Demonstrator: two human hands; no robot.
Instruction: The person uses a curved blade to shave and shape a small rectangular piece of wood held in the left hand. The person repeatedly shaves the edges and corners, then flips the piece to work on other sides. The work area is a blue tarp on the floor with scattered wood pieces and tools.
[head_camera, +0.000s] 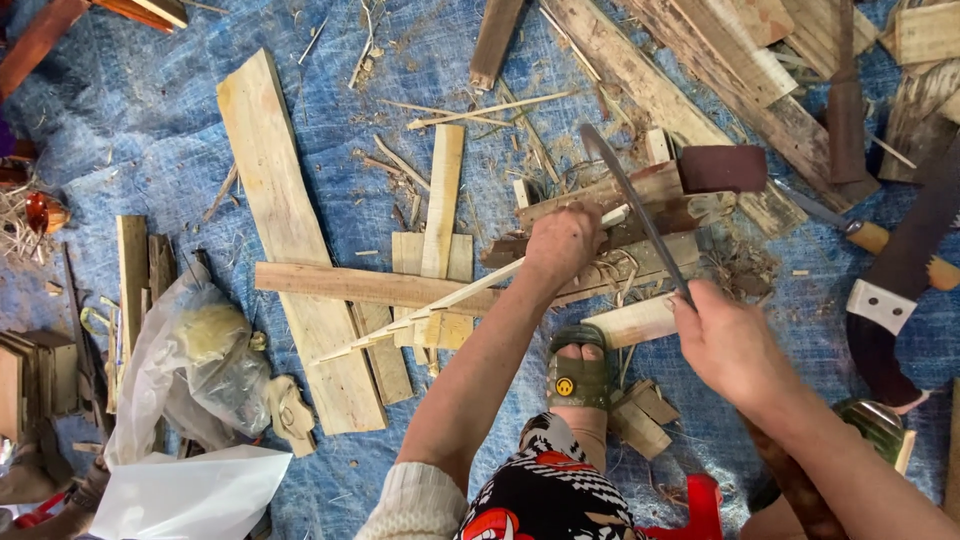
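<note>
The left hand (562, 243) has a tight grip on a thin wood strip (430, 310). The right hand (730, 345) squeezes a long knife (632, 205).

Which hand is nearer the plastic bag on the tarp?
Left. The left hand grips a thin wood strip, closer to the plastic bag. The right hand, holding the blade, sits farther away.
</note>
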